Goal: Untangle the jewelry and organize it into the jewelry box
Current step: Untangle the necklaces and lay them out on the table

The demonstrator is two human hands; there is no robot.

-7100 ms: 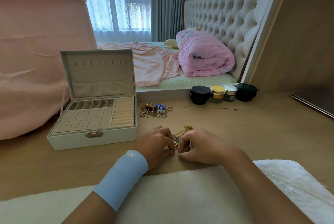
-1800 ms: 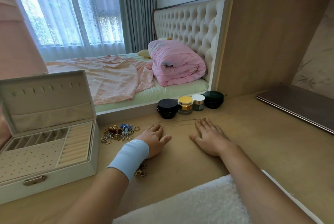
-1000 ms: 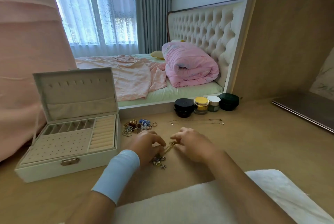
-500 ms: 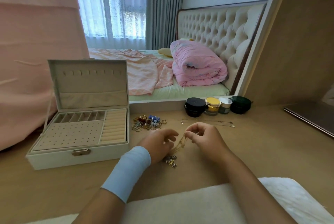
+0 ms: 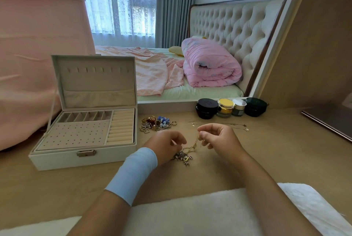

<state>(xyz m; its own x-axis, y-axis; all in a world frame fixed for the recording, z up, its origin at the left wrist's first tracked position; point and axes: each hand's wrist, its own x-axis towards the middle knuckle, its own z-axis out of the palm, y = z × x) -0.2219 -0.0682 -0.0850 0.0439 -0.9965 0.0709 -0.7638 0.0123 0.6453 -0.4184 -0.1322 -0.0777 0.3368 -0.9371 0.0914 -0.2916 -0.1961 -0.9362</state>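
Head view: a fine gold chain (image 5: 196,143) is seen pinched between thumb and forefinger of the right hand (image 5: 219,140) and drawn up from a small tangle of charms (image 5: 182,156), which lies on the wooden desk (image 5: 266,159) to the right of the jewelry box (image 5: 83,157), near its front corner. The left hand (image 5: 167,146) is curled over the tangle; whether anything is pinched in it cannot be told. The chain is judged very light, limp and slippery, with thin links that could kink or snap under a hard pull. It is best taken with fingertips close to the knot, while the charms are held down. The box is white and smooth outside, with a metal clasp; its lid stands open and a cream, velvety lining is shown, with ring rolls, a perforated panel and narrow compartments. A pile of rings, heart shapes and blue beads (image 5: 158,123) lies just beside the box's right wall.
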